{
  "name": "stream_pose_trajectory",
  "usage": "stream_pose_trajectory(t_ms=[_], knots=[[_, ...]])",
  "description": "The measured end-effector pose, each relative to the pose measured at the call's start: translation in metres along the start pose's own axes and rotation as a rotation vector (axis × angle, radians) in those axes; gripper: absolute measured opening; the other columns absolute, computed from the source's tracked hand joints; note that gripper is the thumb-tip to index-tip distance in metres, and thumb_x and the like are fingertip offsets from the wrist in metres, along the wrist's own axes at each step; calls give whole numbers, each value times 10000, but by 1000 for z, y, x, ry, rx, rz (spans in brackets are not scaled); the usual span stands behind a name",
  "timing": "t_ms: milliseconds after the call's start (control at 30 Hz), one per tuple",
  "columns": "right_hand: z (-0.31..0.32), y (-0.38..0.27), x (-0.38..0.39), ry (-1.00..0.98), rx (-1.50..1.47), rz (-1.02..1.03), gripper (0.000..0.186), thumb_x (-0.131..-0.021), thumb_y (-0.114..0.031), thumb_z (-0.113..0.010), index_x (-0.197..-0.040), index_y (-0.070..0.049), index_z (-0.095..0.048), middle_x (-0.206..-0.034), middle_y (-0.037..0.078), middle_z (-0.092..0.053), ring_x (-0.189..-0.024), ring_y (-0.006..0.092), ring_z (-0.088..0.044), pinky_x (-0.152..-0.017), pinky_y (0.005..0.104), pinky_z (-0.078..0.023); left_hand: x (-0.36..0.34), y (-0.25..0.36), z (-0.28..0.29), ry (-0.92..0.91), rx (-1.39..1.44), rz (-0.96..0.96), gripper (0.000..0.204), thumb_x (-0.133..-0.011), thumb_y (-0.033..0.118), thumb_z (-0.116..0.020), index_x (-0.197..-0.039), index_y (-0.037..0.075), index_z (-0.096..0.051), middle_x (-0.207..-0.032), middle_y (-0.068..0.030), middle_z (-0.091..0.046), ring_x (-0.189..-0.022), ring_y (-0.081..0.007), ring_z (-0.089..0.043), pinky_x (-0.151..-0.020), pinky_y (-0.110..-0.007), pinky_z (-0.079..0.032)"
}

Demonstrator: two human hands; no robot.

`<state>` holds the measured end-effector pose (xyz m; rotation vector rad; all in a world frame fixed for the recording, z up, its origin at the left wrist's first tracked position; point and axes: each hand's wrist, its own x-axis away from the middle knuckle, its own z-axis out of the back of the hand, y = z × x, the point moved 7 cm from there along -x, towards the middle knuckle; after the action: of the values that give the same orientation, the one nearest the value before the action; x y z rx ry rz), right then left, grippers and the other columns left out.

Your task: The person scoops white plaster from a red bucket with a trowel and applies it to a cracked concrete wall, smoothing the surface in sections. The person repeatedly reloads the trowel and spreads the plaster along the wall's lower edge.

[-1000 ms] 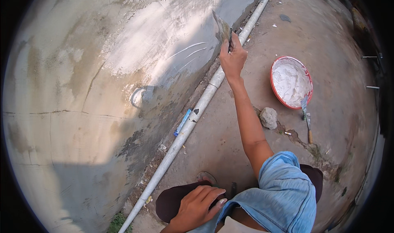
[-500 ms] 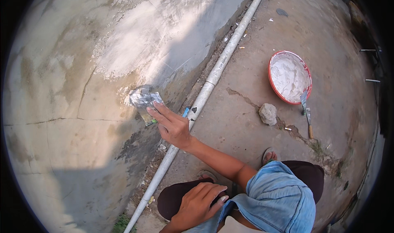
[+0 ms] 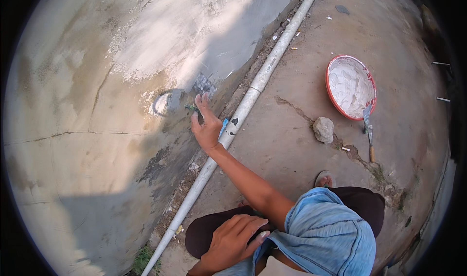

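My right hand (image 3: 208, 127) reaches to the wall (image 3: 116, 105), its fingers closed on a putty knife. The putty knife's broad grey blade (image 3: 203, 85) lies against the wall beyond my fingertips, and a bit of green shows near my thumb. Most of its handle is hidden by the hand. Left of the blade is a patch of white putty (image 3: 163, 103) with a dark ring-shaped smear. My left hand (image 3: 236, 239) rests on my bent left knee, fingers loosely laid over it and holding nothing.
A pale pipe (image 3: 250, 97) runs along the wall's foot, with a blue scrap (image 3: 224, 126) beside it. On the ground to the right are a red-rimmed basin (image 3: 351, 87) of white putty, a scraper (image 3: 371, 144) with a wooden handle, and a stone (image 3: 323, 130).
My right hand has swept the putty knife upward and to the right along the wall, and the blade has turned. My left hand stays on the knee. The view has shifted slightly.
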<state>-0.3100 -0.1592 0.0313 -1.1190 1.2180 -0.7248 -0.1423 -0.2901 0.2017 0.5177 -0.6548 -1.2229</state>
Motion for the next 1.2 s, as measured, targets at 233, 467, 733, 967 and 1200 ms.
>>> stream_pose_trajectory(t_ms=[233, 467, 733, 967, 1200], knots=[[91, 30, -17, -99, 67, -176, 293, -838, 25, -611, -1130, 18, -633, -914, 123, -720, -823, 148, -699, -737, 285, -523, 3, 3, -2, -6, 66, -55, 351, -836, 192, -738, -1149, 63, -646, -1019, -70, -665, -972, -223, -634, -819, -329, -532], [87, 54, -107, -226, 250, -364, 511, -824, 14, -541, -1330, -32, -589, -1031, 237, -703, -869, 286, -709, -711, 347, -507, 5, 8, 1, -22, 74, -52, 359, -846, 193, -727, -1169, 61, -640, -1033, -69, -663, -981, -228, -633, -828, -328, -530], [43, -22, 28, -239, 55, 140, 614, -779, 74, -556, -1369, -95, -582, -1277, 228, -621, -883, 313, -716, -589, 305, -515, 4, 7, -9, -34, 21, -39, 349, -843, 204, -727, -1152, 60, -650, -1026, -72, -664, -981, -229, -634, -824, -326, -529], [65, 17, -64, -2, 128, 51, 612, -808, 54, -569, -1401, -95, -551, -1280, 251, -613, -771, 297, -715, -561, 320, -503, 9, 10, 2, -2, 82, -42, 347, -841, 202, -727, -1149, 62, -650, -1024, -73, -663, -985, -228, -633, -835, -322, -526], [50, -31, 12, -219, 28, 204, 611, -768, 74, -568, -1353, -102, -602, -1237, 226, -646, -758, 237, -711, -584, 297, -493, 10, 2, -4, -28, 22, -26, 356, -839, 193, -727, -1156, 55, -641, -1038, -74, -658, -990, -226, -630, -835, -324, -525]])
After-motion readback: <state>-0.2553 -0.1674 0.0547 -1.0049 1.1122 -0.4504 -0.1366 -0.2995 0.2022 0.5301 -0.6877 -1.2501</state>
